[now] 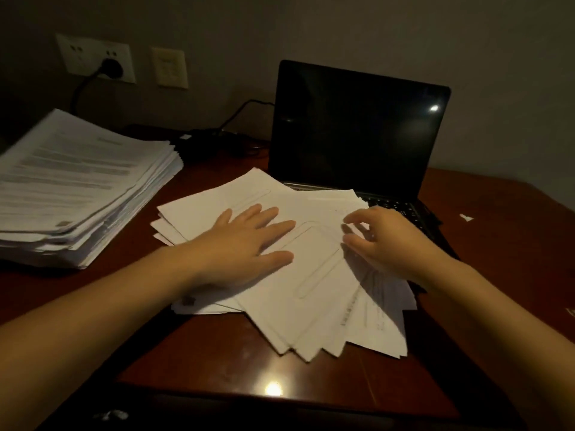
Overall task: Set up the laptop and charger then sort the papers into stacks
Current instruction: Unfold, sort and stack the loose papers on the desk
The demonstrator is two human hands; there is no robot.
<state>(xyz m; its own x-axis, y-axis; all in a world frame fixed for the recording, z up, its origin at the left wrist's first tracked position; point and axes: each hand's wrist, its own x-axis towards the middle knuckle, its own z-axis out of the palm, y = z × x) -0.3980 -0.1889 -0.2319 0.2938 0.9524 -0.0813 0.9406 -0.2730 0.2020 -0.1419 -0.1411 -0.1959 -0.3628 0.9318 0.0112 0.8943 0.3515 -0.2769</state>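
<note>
A loose fan of white papers (314, 293) lies mid-desk, its far edge overlapping the keyboard of the open laptop (357, 132), whose screen is dark. My left hand (245, 241) rests flat on the sheets with straight, spread fingers. My right hand (385, 241) hovers over the right side of the fan, fingers loosely curled, holding nothing that I can see. A tall stack of printed papers (77, 188) stands at the left. The charger brick (202, 138) lies behind it, its cable running to a plug in the wall socket (109, 66).
The dark red wooden desk (217, 362) ends at a front edge near me. A small paper scrap (465, 217) lies right of the laptop. A second wall plate (169, 67) sits beside the socket.
</note>
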